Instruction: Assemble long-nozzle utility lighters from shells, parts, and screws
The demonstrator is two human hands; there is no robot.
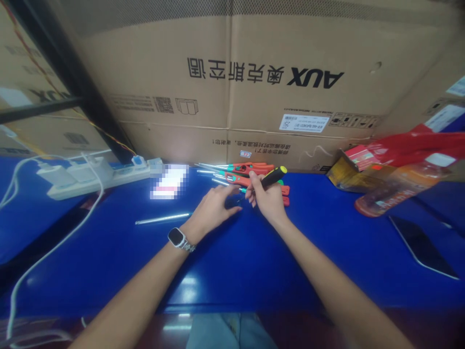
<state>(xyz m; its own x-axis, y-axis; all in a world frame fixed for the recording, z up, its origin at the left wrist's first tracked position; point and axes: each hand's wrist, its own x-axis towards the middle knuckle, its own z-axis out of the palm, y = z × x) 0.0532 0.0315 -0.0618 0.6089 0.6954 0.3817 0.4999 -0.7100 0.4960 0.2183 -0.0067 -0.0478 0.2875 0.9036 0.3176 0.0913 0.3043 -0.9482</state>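
Observation:
My right hand [268,198] is closed around a screwdriver [275,177] with a black and yellow handle, its shaft slanting down to the left. Close beside it, my left hand [214,207], with a watch on the wrist, has thumb and fingers on either side of a dark, hard-to-see body. A long-nosed lighter [162,219] sticks its metal tube out to the left from under this hand; most of its body is covered. Just behind the hands lies a pile of red and orange lighters [238,178] with green parts and metal tubes, partly hidden by my right hand.
A large cardboard box [232,106] stands along the back of the blue table [232,271]. To the left are a power strip [98,177] with a white cable and a blurred bright rectangle [169,182]. On the right lie a drink bottle [399,189], a small carton [348,172] and a phone [423,247].

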